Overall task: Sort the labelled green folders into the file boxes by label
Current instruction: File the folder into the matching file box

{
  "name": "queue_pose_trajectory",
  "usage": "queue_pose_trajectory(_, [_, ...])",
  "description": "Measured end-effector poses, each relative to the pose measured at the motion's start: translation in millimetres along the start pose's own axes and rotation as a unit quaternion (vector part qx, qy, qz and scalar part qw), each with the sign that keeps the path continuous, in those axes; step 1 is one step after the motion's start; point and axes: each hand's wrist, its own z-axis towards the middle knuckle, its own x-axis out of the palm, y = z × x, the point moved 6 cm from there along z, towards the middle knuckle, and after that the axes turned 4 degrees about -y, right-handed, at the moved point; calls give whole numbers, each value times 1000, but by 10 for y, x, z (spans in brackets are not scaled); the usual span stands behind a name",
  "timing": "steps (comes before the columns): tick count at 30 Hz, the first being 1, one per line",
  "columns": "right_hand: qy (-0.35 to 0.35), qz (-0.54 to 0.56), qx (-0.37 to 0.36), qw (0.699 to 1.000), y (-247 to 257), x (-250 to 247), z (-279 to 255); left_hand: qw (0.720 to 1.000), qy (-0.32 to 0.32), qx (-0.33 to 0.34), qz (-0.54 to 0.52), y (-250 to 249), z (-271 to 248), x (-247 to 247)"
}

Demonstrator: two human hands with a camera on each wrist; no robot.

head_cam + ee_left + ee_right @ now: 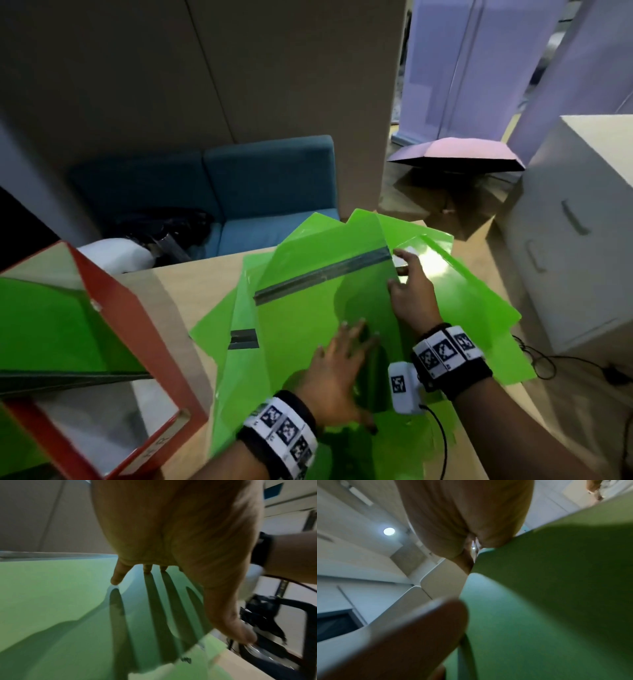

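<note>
Pressing top folder (308,308): left hand (337,373) flat; right hand (411,294) gripping edge.

Green folders (462,308) lie fanned in a loose overlapping pile on the desk. The top folder (308,308) tilts up, grey strip across it. A red file box (144,325) at left holds one folder.

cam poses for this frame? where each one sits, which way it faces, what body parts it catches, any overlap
Head: worn on the head, facing forward and down at the green folders on the table and the red file box; shows left hand and right hand.
Left wrist: looks along the left hand; its straight fingers touch a folder.
Right wrist: looks along the right hand, tilted up at the ceiling; blurred.
Shared: green folder surface in all three.
</note>
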Motion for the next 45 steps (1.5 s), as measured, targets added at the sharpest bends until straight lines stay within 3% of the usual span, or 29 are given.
queue_pose_trajectory(3, [64,-35,-15,997,138,120,1,996,42,11,84,-195,-31,78])
queue_pose_trajectory(5, [93,-25,-1,995,120,186,-23,997,26,-2,70,-124,-91,107])
queue_pose_trajectory(12, [125,175,92,972,94,296,-91,984,-160,-27,-69,305,-388,-168])
queue_pose_trajectory(15, [116,258,116,952,128,337,-64,952,-275,-73,-115,487,-484,-574])
queue_pose_trajectory(20, [116,252,89,957,223,382,-76,868,-481,-73,-105,641,-631,-1348])
queue_pose_trajectory(24, [69,181,29,981,244,362,-25,828,-537,-59,-152,655,-731,-1877])
queue_pose_trajectory(27, [8,126,-35,991,290,247,21,817,-549,-65,-166,691,-782,-2144])
queue_pose_trajectory(29, [-9,151,-59,987,363,193,19,814,-549,-62,-178,736,-788,-2269])
queue_pose_trajectory(32, [11,253,-29,967,466,149,4,819,-537,-51,-195,816,-741,-2350])
queue_pose_trajectory(34, [-27,237,-27,971,438,78,66,824,-526,-44,-205,846,-683,-2312])
queue_pose_trajectory(39, [-130,195,-51,971,418,-30,95,880,-473,-43,-31,844,-489,-1841])
queue_pose_trajectory(42, [-150,225,-56,961,392,-58,99,913,-384,-122,-65,1123,-398,-1299])
queue_pose_trajectory(45, [-172,242,-34,954,260,-96,154,894,-285,-286,-194,1512,-469,-760])
